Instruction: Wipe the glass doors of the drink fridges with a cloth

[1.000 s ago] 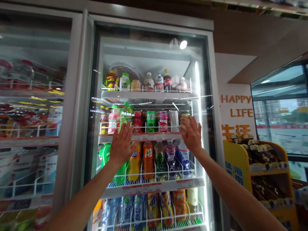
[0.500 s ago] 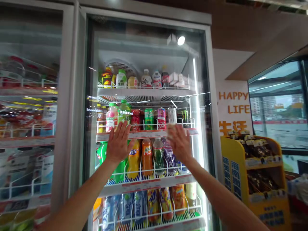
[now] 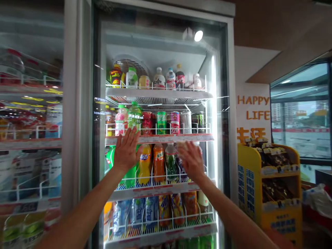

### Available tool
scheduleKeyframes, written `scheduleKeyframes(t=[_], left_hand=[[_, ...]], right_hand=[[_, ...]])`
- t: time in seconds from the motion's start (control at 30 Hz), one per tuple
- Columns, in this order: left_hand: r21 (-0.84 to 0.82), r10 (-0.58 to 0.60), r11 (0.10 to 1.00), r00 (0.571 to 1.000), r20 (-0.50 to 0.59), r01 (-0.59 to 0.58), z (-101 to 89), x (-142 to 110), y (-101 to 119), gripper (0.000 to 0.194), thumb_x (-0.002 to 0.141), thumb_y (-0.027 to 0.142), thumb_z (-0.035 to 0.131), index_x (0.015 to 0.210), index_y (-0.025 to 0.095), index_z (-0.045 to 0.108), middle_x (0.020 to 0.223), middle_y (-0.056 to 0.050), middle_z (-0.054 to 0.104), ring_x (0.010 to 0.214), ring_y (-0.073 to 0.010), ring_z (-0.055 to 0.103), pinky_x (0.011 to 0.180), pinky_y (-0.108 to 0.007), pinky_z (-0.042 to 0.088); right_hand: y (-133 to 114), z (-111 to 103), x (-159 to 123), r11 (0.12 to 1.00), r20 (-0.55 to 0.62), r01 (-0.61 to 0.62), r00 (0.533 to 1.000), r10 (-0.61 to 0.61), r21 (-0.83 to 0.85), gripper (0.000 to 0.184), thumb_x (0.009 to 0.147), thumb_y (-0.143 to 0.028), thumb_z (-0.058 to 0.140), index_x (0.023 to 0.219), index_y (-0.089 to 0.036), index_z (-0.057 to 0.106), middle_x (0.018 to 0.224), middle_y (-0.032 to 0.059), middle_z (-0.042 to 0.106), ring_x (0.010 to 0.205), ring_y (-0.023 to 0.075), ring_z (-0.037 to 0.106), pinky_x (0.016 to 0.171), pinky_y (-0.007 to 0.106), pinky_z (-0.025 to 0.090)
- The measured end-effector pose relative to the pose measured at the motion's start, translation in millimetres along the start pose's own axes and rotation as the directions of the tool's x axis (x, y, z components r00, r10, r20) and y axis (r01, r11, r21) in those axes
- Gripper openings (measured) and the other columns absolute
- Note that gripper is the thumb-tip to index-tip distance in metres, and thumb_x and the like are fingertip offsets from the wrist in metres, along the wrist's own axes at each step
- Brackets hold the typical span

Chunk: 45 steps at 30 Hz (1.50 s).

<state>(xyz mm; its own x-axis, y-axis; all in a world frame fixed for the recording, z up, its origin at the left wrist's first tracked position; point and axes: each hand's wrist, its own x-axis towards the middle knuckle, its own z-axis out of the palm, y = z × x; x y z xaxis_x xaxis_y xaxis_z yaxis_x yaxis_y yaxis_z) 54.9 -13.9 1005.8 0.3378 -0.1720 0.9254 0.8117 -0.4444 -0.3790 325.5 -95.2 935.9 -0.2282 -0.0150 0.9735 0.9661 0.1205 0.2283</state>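
Note:
The closed glass door (image 3: 160, 34) of a drinks fridge stands in front of me. My left hand (image 3: 127, 150) lies flat against the glass, fingers stretched upward, with nothing in it. My right hand (image 3: 192, 160), blurred by motion, presses a small pale cloth (image 3: 182, 146) to the glass under its fingers; most of the cloth is hidden. Behind the left hand show a green-capped bottle (image 3: 134, 116) and an orange Fanta bottle (image 3: 144, 166). Purple-labelled bottles are partly covered by the right hand. Both forearms reach up from the lower corners.
A grey metal frame (image 3: 77, 114) separates this door from another fridge section at the left. Wire-fronted shelves (image 3: 158, 139) hold several rows of bottles and cans. To the right stand a yellow snack rack (image 3: 250, 173) and a window (image 3: 301, 114).
My right hand with the cloth has shifted slightly down and left on the glass. My left hand stays nearly in place. The view has tilted a little downward.

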Motion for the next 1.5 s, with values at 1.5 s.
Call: scheduleKeyframes(t=[1.5], left_hand=[[0.015,-0.202,0.979,0.979,0.027,0.202,-2.6,-64,34,0.061,0.086,0.025,0.045,0.142,0.023,0.022,0.146,-0.007,0.027,0.137,-0.0236,0.019,0.112,-0.046,0.016]], right_hand=[[20,0,-54,0.983,-0.091,-0.179,0.981,0.174,-0.048,0.06,0.085,-0.02,0.045,0.139,-0.035,0.026,0.147,0.0032,0.03,0.133,0.0252,0.032,0.105,0.053,0.031]])
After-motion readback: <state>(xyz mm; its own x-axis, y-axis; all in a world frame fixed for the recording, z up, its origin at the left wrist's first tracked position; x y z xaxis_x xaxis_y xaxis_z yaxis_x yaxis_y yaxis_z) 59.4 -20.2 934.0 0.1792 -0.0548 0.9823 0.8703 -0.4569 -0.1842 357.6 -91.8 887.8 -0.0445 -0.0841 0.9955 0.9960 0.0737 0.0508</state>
